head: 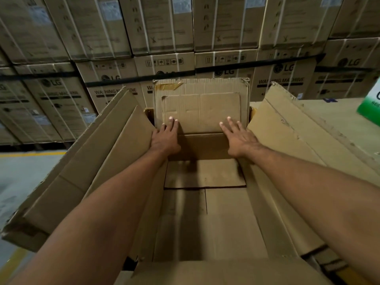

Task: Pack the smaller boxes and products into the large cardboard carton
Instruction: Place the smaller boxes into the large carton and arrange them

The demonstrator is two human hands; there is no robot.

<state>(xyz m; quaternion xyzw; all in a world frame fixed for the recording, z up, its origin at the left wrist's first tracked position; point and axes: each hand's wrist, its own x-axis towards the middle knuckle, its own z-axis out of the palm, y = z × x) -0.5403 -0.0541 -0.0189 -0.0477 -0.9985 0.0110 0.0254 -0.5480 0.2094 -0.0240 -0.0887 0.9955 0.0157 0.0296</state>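
Both hands lie flat with fingers straight and slightly spread, pinching nothing: our left hand point(165, 139) at 11 o'clock and our right hand point(240, 138) at 1 o'clock press on a loose cardboard sheet point(201, 108) that leans against the far end flap at 12 o'clock.

The large cardboard carton point(133, 157) stands open right in front of us, its long flaps folded out at 9 and 3 o'clock. We see 1 cardboard liner point(205, 173) on its bottom and no products inside.

We judge this to be the lining step, before any packing. Next, the sheet probably needs to be pushed down flush against the end wall, then a first small box fetched. The only candidate in sight is a green-and-white box point(369, 108) at 2 o'clock, cut off by the frame edge.

What carries the carton we cannot tell. At 9 o'clock is grey warehouse floor point(24, 177) with a yellow line point(30, 154). Strapped washing-machine cartons point(115, 87) are stacked high behind.
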